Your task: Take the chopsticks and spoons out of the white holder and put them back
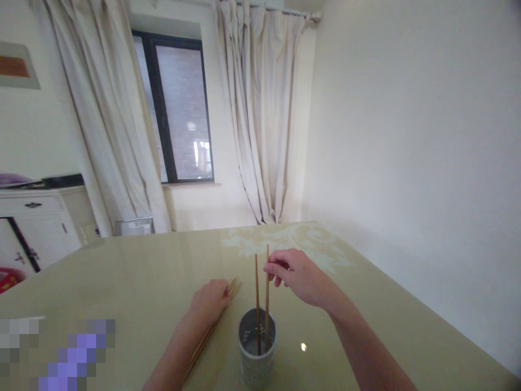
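A grey cylindrical holder with small holes in its base stands at the front of the table. One wooden chopstick leans upright inside it by itself. My right hand pinches a second chopstick near its upper end, and the lower end of that chopstick is inside the holder. To the left of the holder, my left hand is closed around a bundle of chopsticks. Their tips stick out past the fingers, and the forearm partly covers the rest.
The pale green table has a glossy top with a light floral pattern at its far end. A blurred purple and grey patch lies at the front left. A white wall runs along the right side, and a white cabinet stands at the left.
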Demonstrator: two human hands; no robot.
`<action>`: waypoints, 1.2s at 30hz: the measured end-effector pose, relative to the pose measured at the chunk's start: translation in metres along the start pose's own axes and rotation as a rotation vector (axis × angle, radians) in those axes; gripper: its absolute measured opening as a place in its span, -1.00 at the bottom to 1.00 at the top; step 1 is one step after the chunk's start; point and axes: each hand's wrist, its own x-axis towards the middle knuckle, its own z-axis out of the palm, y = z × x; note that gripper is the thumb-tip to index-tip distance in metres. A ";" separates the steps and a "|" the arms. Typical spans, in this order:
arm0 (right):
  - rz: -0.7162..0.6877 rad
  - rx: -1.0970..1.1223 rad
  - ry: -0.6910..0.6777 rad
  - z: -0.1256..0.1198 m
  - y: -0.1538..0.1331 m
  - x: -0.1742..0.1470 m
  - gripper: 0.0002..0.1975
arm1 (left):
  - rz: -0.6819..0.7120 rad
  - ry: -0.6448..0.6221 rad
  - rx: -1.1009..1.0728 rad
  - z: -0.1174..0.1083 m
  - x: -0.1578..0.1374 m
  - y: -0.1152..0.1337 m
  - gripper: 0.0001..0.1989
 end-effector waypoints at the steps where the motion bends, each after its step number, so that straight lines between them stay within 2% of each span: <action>1: 0.022 -0.024 -0.033 0.005 0.003 0.002 -0.73 | -0.001 -0.013 0.006 0.005 0.001 0.000 -0.83; 7: 0.100 -0.100 -0.100 0.023 0.014 0.010 -0.65 | -0.035 -0.030 0.039 0.012 -0.001 0.002 -0.86; 11: 0.126 -0.118 -0.069 0.020 0.013 0.009 -0.61 | -0.030 -0.016 0.027 0.013 -0.002 0.005 -0.86; 14: 0.122 -0.151 -0.030 0.011 0.009 0.006 -0.61 | -0.013 0.003 -0.009 0.004 -0.001 0.003 -0.89; 16: 0.096 -0.163 0.023 0.005 0.003 0.002 -0.65 | 0.034 0.016 -0.148 -0.012 -0.002 0.000 -0.88; 19: 0.007 -0.100 0.117 0.001 -0.012 -0.004 -0.67 | 0.192 0.033 -0.631 -0.046 -0.015 -0.001 -0.75; 21: -0.070 0.006 0.158 0.005 -0.023 -0.007 -0.70 | 0.321 0.090 -0.893 -0.068 -0.030 0.007 -0.68; 24: -0.152 0.216 0.185 0.015 -0.038 -0.012 -0.79 | 0.458 0.214 -1.010 -0.089 -0.058 0.032 -0.69; 27: -0.184 0.346 0.192 0.020 -0.043 -0.016 -0.79 | 0.507 0.228 -0.996 -0.094 -0.075 0.057 -0.71; 29: -0.186 0.366 0.212 0.015 -0.042 -0.017 -0.76 | 0.509 0.245 -0.933 -0.094 -0.076 0.062 -0.70; 31: -0.173 0.340 0.238 0.005 -0.037 -0.017 -0.74 | 0.465 0.302 -0.807 -0.091 -0.068 0.058 -0.69; 33: -0.147 0.280 0.239 -0.005 -0.030 -0.016 -0.75 | 0.363 0.340 -0.614 -0.083 -0.054 0.045 -0.70; 36: -0.101 0.220 0.196 -0.010 -0.021 -0.012 -0.81 | 0.151 0.253 -0.249 -0.060 -0.029 0.022 -0.82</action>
